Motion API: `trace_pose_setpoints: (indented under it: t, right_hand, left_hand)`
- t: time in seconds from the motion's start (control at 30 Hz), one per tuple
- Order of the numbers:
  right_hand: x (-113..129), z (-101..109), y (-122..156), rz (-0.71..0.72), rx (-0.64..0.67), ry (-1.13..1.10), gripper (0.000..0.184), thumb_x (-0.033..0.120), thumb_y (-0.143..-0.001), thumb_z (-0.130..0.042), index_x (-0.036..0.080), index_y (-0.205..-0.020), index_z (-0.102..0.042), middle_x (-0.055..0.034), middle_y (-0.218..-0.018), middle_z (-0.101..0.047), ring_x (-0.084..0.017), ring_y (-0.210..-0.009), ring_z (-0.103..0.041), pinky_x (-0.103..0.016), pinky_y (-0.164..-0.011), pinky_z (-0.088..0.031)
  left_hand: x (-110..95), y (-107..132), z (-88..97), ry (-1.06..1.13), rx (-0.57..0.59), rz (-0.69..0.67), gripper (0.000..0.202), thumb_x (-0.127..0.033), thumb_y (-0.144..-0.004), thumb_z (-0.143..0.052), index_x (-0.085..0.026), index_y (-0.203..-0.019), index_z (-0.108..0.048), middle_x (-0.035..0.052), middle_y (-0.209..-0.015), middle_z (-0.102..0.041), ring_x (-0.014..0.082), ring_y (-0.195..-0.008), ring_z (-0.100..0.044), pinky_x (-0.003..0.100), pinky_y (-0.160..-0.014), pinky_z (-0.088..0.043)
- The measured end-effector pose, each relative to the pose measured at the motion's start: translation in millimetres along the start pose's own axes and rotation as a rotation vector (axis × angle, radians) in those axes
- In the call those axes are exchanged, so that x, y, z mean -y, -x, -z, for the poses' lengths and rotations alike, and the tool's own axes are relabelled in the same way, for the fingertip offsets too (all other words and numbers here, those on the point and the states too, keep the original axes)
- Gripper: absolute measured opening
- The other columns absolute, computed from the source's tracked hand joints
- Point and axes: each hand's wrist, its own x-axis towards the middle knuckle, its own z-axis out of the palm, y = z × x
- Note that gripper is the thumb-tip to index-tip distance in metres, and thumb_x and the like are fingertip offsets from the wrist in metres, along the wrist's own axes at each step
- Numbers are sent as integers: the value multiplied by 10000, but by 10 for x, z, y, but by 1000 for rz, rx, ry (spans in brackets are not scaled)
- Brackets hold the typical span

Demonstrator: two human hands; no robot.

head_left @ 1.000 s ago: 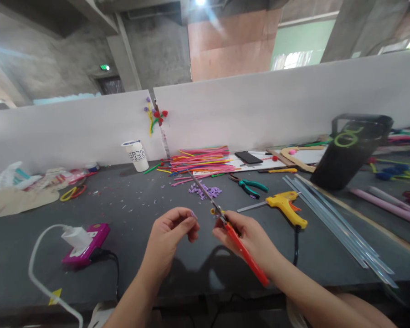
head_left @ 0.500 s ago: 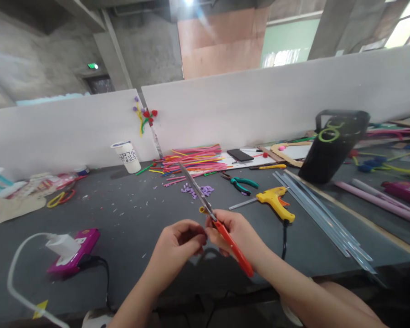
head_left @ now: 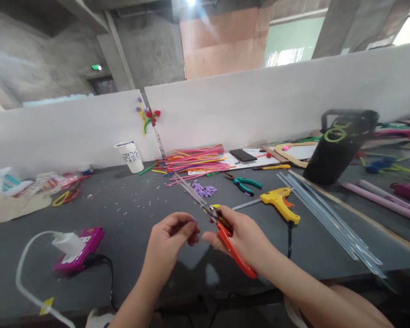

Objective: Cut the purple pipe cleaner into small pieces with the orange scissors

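My right hand (head_left: 242, 234) grips orange-handled scissors (head_left: 233, 249) whose long blades point up and left over the dark table (head_left: 133, 218). My left hand (head_left: 169, 234) is just left of it, fingers pinched on a tiny purple piece I can barely make out. The two hands almost touch. Beyond the blade tips lies a small heap of purple cut bits (head_left: 205, 189) and a bundle of pink, yellow and red pipe cleaners (head_left: 194, 161).
A yellow glue gun (head_left: 280, 202) and green-handled pliers (head_left: 248, 183) lie to the right, with clear glue sticks (head_left: 328, 218) and a black bin (head_left: 340, 148). A magenta power strip with white plug (head_left: 77, 243) sits at left, a white cup (head_left: 130, 156) by the partition.
The scissors' blades have tilted lower and more to the left. My left hand pulled slightly away from the right after touching it half a second ago.
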Motion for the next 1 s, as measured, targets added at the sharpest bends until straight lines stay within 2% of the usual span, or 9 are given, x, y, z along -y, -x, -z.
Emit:
trace_pose_setpoints:
  t: [0.17, 0.33, 0.57, 1.0]
  right_hand:
    - [-44, -19, 83, 29, -6, 315, 377, 568, -694, -514, 208, -799, -479, 4, -655, -567, -154, -556, -514, -237, -499, -296]
    - [-35, -39, 129, 54, 3, 456, 385, 572, -722, -470, 197, -807, -491, -43, -730, -613, -198, -623, -575, -262, -522, -314]
    - [-11, -27, 112, 88, -13, 514, 361, 539, -753, -440, 188, -805, -504, -48, -707, -629, -206, -607, -590, -267, -501, -297]
    - [-62, -31, 119, 160, -59, 583, 364, 537, -773, -419, 184, -751, -507, -39, -651, -626, -193, -572, -591, -261, -488, -270]
  left_hand:
    - [3, -15, 93, 143, -52, -43, 72, -209, -707, -610, -143, -686, -594, -12, -583, -611, 84, -499, -522, 198, -500, -422]
    - [14, -14, 113, 186, -106, -114, 60, -201, -715, -602, -148, -742, -611, -22, -563, -594, 88, -510, -513, 203, -502, -413]
    - [29, -14, 133, 174, -152, -122, 51, -206, -708, -612, -168, -741, -607, -36, -541, -600, 94, -496, -524, 207, -501, -414]
    - [33, -28, 136, 240, -82, -134, 51, -199, -723, -604, -150, -721, -615, -23, -568, -593, 86, -504, -512, 203, -499, -407]
